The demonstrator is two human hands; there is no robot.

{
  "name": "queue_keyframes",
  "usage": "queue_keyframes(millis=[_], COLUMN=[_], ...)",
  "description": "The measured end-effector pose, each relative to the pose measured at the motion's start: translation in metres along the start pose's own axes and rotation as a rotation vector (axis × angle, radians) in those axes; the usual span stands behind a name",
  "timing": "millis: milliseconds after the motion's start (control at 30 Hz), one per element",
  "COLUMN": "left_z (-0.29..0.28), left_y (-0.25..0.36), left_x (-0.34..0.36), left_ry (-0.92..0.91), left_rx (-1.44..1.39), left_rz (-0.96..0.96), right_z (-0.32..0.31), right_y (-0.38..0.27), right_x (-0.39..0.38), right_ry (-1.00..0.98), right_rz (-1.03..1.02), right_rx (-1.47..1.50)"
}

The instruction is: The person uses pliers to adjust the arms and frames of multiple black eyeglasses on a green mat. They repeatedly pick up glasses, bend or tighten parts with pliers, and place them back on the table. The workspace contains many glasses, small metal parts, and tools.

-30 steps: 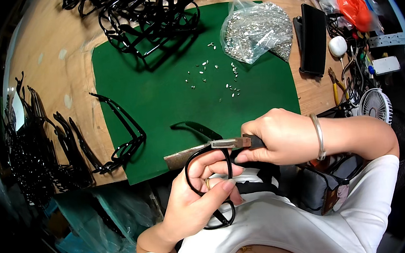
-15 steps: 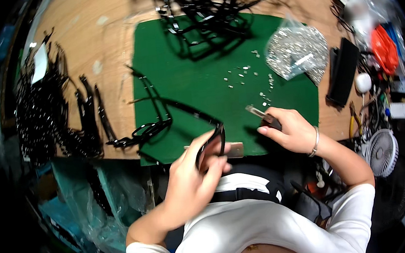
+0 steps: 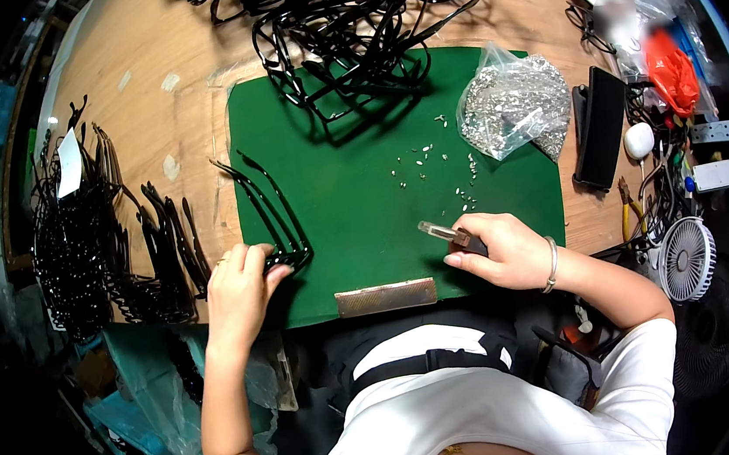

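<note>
My left hand is at the left edge of the green mat. Its fingers are closed on the front of black eyeglass frames, whose long temples point away from me; more than one frame seems stacked there. Over the right part of the mat, my right hand grips a small tool with a dark handle and a flat, pale, shiny tip pointing left. Beyond that tip, several tiny silvery pieces lie scattered. A clear plastic bag full of similar pieces rests on the mat's far right.
A tangled heap of black frames covers the far side. Rows of frames stand at left. A rough metal plate sits at the mat's near edge. At right are a black case, pliers and a small fan.
My left hand has moved left from in front of my body, taking the single frame it held over to the frames at the mat's left. My right hand keeps the tool, shifted slightly left.
</note>
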State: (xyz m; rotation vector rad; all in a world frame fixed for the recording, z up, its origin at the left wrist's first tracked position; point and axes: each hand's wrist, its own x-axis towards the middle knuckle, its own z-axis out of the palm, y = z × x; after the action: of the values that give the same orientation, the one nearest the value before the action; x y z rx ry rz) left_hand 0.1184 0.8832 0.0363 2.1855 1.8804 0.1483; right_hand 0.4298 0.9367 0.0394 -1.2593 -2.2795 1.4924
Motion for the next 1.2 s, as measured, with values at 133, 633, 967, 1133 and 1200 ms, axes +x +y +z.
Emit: queue_keyframes(millis=[133,633,967,1133,1200], left_z=[-0.016,-0.022,-0.038,-0.011,0.000], left_y=[0.008,0.007,0.066,0.098,0.116], left_x=[0.021,0.141,0.024,-0.020,-0.025], left_ry=[0.119,0.564,0.657,0.618,0.507], left_rx=[-0.289,-1.721,-1.611,-1.371,-1.437], left_rz=[0.084,-0.503,0.336,0.056,-0.044], right_z=[0.002,0.004,0.025,0.007,-0.005], right_y=[0.012,0.014,0.013,0.011,0.015], right_x=[-0.006,-0.016,-0.026,-0.037,-0.029], right_ry=[0.089,0.076,0.182,0.215,0.270], right_rz=[0.059,-0.008,-0.038,-0.065,-0.053], right_rx=[0.035,0.023,-0.789,-0.468,-0.404])
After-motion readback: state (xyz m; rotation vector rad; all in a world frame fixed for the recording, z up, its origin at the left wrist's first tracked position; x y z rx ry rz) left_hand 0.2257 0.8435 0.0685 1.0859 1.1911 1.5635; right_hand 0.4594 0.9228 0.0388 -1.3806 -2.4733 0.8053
